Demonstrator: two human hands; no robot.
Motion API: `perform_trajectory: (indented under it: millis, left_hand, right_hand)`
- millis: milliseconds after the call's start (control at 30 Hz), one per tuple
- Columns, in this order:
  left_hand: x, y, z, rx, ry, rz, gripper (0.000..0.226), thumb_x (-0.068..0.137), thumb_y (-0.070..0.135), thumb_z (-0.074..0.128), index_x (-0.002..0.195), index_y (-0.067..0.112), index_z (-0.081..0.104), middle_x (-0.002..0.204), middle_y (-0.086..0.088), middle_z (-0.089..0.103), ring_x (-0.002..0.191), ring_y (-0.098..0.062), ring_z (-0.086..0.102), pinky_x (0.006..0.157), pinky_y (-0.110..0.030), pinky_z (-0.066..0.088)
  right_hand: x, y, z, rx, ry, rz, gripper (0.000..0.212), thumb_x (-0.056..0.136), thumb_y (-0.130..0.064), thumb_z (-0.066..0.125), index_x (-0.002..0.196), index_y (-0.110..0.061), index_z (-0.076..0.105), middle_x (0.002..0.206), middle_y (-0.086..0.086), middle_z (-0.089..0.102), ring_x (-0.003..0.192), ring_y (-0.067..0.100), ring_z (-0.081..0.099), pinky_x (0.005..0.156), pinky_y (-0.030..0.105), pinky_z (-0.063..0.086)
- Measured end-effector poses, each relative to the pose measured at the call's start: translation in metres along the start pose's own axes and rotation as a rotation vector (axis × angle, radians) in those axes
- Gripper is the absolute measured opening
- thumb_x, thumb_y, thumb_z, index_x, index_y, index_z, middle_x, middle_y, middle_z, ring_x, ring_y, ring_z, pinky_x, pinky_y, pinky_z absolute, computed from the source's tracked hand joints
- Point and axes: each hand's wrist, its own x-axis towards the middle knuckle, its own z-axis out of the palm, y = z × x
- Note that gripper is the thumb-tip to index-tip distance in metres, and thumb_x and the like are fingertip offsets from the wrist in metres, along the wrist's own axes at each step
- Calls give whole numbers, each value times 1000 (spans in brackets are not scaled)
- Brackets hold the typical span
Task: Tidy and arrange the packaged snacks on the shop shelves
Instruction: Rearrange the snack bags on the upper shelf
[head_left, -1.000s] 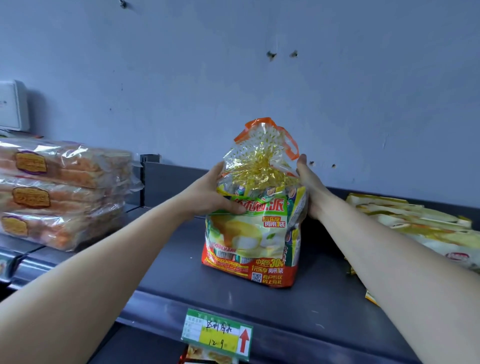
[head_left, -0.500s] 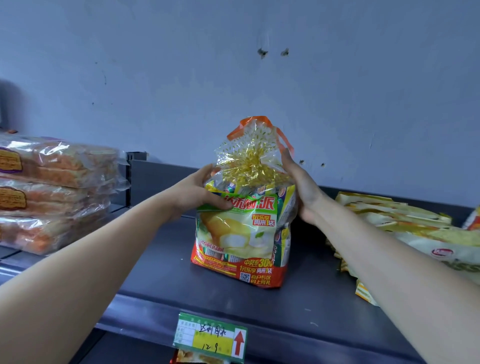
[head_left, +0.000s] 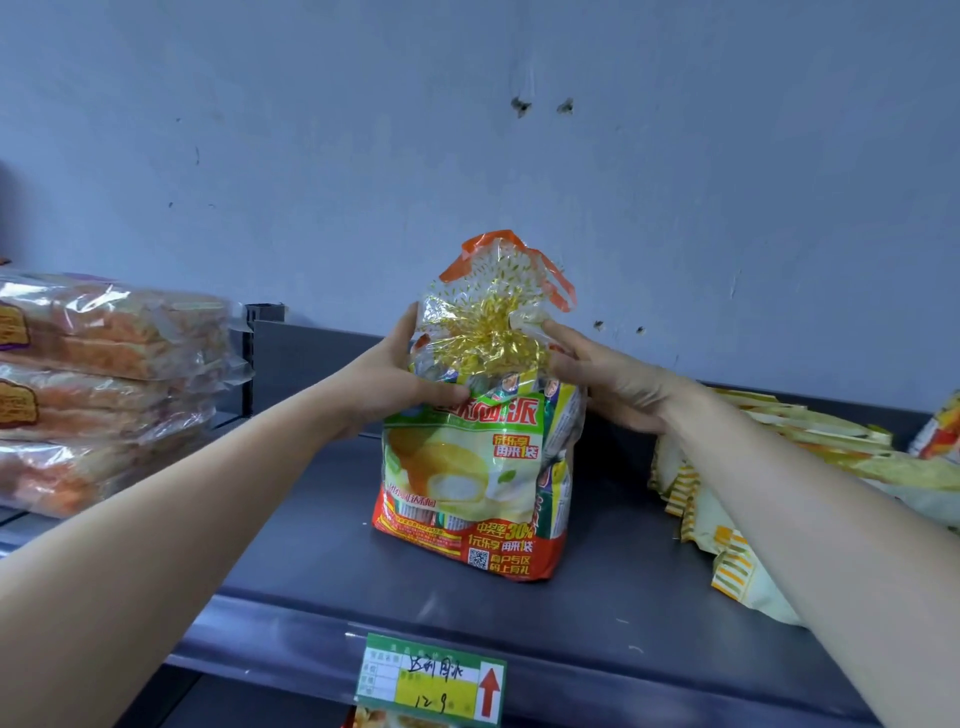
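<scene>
Left hand is gripping the snack bag below its tied neck, and right hand is pressing its side with straightish fingers. Bag is standing mid-shelf. Should be squaring it upright, label forward, before letting go.

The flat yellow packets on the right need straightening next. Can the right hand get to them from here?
Probably yes. The right hand rests on the upright snack bag, and the yellow packets lie just beside it on the same shelf, with nothing between.
</scene>
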Motion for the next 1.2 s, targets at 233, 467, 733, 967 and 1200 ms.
perform_trajectory:
  millis: [233,467,733,967,1200]
  left_hand:
    - [4,-7,1,19,26,26,94,85,25,71,154,33,8,146,14,34,130,-5,36,104,-28,37]
    - [1,-8,2,58,26,42,52,89,23,68,127,41,38,113,25,57,110,-7,57,82,-18,47]
    - [-10,-15,-7,-98,-38,-118,143,49,25,88,152,36,-11,158,6,24,132,-21,45,93,-41,51]
    - [-9,-20,-4,-38,-9,-67,106,59,11,90,147,25,33,123,3,64,105,-16,65,86,-37,56]
    - [-29,-14,-2,308,125,57,109,67,30,87,151,28,18,145,3,44,124,-19,51,101,-37,45]
  right_hand:
    - [17,-9,-5,-394,49,92,134,46,-43,92,154,-26,14,159,-8,16,145,10,20,118,31,21]
    - [22,-4,0,-410,99,120,136,38,-51,92,152,-34,19,159,-7,20,143,14,26,119,41,24]
    - [13,-2,12,-171,197,133,117,52,-21,82,152,-27,20,151,-8,34,133,19,42,112,39,35]
    - [12,-7,18,-182,249,120,100,68,-11,80,150,-28,26,149,-4,36,123,12,43,99,25,39]
    - [-11,-23,36,-332,432,4,112,65,-12,86,153,-27,17,155,-7,27,133,3,32,99,16,33]
